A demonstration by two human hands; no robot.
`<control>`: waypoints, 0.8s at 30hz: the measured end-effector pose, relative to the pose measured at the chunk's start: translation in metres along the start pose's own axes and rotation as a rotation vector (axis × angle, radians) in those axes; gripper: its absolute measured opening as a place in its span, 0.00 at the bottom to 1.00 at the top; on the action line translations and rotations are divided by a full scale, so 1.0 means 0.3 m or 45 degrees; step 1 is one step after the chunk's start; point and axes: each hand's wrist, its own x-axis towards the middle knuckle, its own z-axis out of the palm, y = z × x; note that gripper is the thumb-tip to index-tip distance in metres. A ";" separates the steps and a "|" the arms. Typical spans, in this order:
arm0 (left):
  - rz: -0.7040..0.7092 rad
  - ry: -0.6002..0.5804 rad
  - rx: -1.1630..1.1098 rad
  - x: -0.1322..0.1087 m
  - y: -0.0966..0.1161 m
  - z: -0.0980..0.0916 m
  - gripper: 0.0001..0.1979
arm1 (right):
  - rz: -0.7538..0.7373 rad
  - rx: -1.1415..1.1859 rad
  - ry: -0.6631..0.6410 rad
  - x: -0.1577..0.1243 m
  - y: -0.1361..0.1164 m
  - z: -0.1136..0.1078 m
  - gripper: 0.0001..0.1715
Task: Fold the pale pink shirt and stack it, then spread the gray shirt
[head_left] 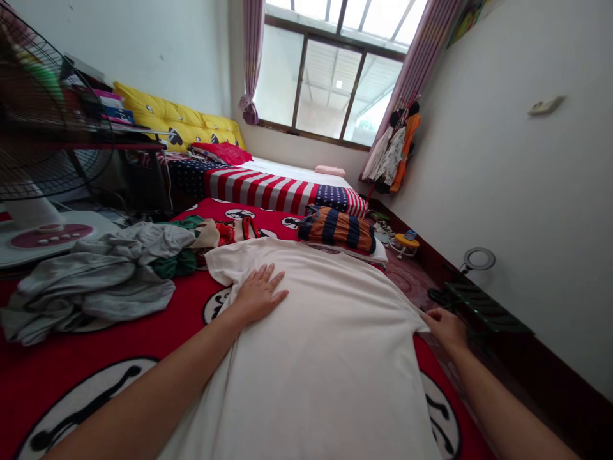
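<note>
A white T-shirt (325, 345) lies spread out on a red bed cover (191, 338) with black-and-white round prints. Flat on the shirt near its left sleeve rests my left hand (260, 295), fingers spread. At the opposite side, my right hand (445, 327) pinches the edge of the right sleeve between thumb and fingers. Beyond the collar sits a folded orange and navy striped garment (338, 227) on top of other folded clothes. The shirt's lower end runs out of view at the bottom.
Crumpled grey and green clothes (105, 275) are heaped at the left, beside a fan (43, 223). Another bed with a flag-patterned cover (268, 188) stands under the window. Along the right wall are a small yellow stool (406, 241), a ring light (479, 259) and a dark rack (488, 306).
</note>
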 end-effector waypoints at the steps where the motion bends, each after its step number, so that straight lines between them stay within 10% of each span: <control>1: 0.002 -0.006 -0.003 0.000 -0.001 0.000 0.32 | -0.003 -0.030 0.005 -0.004 -0.009 0.010 0.15; 7: 0.019 -0.002 -0.090 0.002 -0.002 -0.010 0.31 | -0.559 0.114 0.286 -0.130 -0.250 0.029 0.18; 15: -0.089 0.396 -0.608 -0.106 -0.084 -0.161 0.14 | -0.942 0.147 -0.249 -0.341 -0.454 0.051 0.14; 24: -0.230 -0.348 -0.262 -0.407 -0.126 -0.324 0.17 | -0.892 -0.037 -0.162 -0.340 -0.493 0.071 0.12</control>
